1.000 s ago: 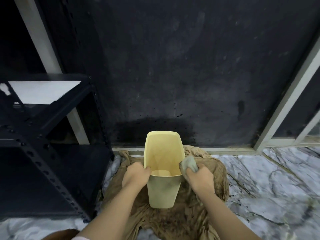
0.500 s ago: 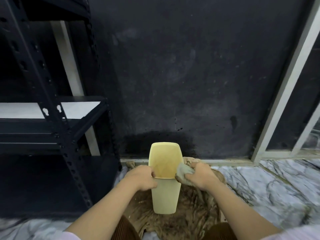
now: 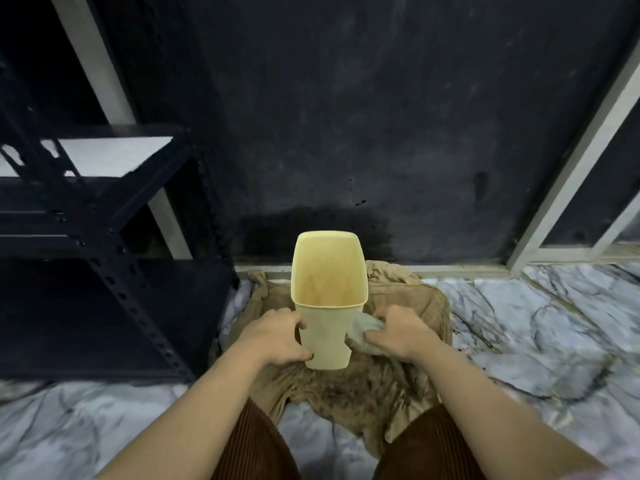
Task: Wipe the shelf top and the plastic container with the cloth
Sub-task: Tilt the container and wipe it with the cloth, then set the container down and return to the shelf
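While left hand [image 3: 277,336] grips plastic container [image 3: 328,299] and right hand [image 3: 398,329] clutches cloth [image 3: 360,336] against its side, hard rubbing may tip it

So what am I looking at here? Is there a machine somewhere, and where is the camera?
There is no machine, just a person. The one camera sits on their head and looks forward and down, so you see their own arms. The left hand grips the side of a pale yellow plastic container, which is open at the top. The right hand holds a small grey cloth against the container's other side to wipe it. The container sits over a crumpled brown fabric spread on a marble-patterned floor. To the left stands a black metal shelf, and a dark wall is behind.
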Tool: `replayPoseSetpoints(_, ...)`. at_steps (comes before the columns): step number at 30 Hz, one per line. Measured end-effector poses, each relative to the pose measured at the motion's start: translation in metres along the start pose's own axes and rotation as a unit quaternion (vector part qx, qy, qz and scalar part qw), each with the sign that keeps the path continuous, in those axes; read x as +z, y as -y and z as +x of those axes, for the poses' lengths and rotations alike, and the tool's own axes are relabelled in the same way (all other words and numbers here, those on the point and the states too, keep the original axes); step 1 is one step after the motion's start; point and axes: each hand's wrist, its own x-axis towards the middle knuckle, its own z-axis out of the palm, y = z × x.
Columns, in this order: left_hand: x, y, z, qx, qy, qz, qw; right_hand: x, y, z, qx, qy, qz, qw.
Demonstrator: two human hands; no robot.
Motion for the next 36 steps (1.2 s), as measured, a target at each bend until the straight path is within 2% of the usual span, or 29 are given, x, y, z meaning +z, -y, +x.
replayPoseSetpoints(12,-0.001,0.012,0.042,0.004,0.027,-0.036,0.999,0.013,-0.007,0.033,0.045,0.048,0.043,0.997)
replayPoseSetpoints(16,-0.022,0.01,0.043,-0.028,0.073,-0.046,0.996,0.001,0.003,0.037,0.066,0.029,0.011,0.997)
replayPoseSetpoints(19,-0.047,-0.001,0.037,-0.033,0.107,-0.03,0.993,-0.016,0.016,0.029,0.083,0.049,0.003,0.995)
replayPoseSetpoints(25,-0.124,-0.033,0.013,-0.05,0.13,-0.036,0.99,-0.092,0.06,0.018,0.094,0.13,-0.012,0.987)
replayPoseSetpoints(36,-0.308,-0.098,-0.064,-0.04,0.125,-0.004,0.991,-0.261,0.147,-0.073,0.086,0.099,-0.059,0.99)
